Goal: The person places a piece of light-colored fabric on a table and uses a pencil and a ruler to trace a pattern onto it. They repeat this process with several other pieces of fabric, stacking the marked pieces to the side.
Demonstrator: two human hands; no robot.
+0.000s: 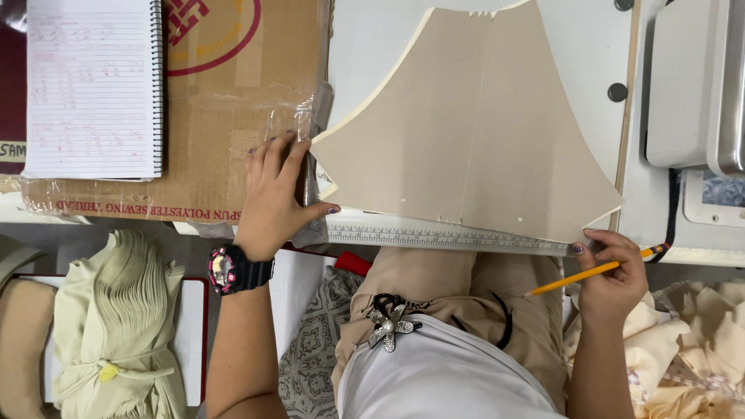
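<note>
At the near edge of the surface [574, 46]: a person sits with both hands at a flared beige pattern piece.

Pattern piece [473, 124]: stiff beige card, narrow at the far end and wide at the near end, lying flat on the white surface over a cream layer that shows along its left edge.

Ruler [450, 237]: a long clear ruler lies along the card's wide near edge, partly under it, running from hand to hand.

Left hand [272, 194]: palm down, fingers spread fairly wide, pressing on clear plastic wrap at the card's left corner, thumb touching the ruler's left end; a black and pink wristwatch [233, 269] sits on the wrist.

Right hand [617, 279]: fingers closed around a yellow pencil [594, 271], the tip pointing left and down over the lap; one fingertip touches the ruler's right end.

Cardboard box [225, 116]: flat brown carton with a red mark, wrapped in clear plastic, left of the card; I cannot tell what is in it.

Notebook [93, 85]: spiral-bound lined pad with handwriting, lying on top of the box.

Bundle [116, 310]: a stack of pale green fabric pieces tied together, lower left beside the forearm.

Loose fabric [691, 341]: cream cloth heaped at the lower right, by the right wrist.

Machine [694, 85]: a grey-white housing at the far right of the surface.
</note>
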